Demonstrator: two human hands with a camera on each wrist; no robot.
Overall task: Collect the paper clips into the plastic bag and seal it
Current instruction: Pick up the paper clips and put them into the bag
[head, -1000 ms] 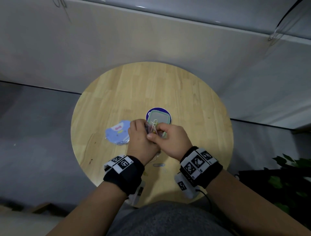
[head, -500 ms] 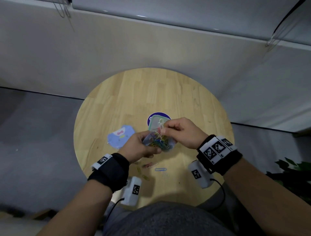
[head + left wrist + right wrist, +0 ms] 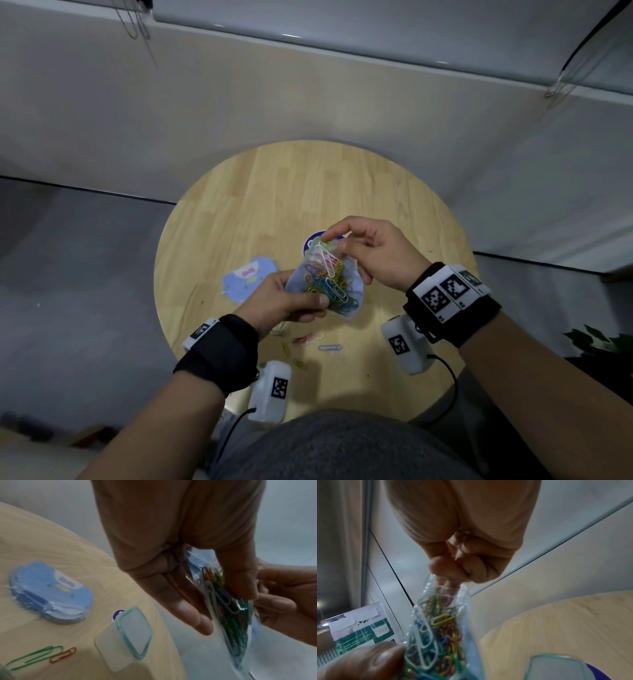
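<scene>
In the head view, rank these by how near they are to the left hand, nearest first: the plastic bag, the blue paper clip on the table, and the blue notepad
1. plastic bag: held in the left hand itself.
2. and 3. blue paper clip, below and right of the hand, and blue notepad, just to its left: too close to call.

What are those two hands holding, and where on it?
A small clear plastic bag of coloured paper clips. The left hand grips its lower side; the right hand's fingers pinch its top edge.
</scene>
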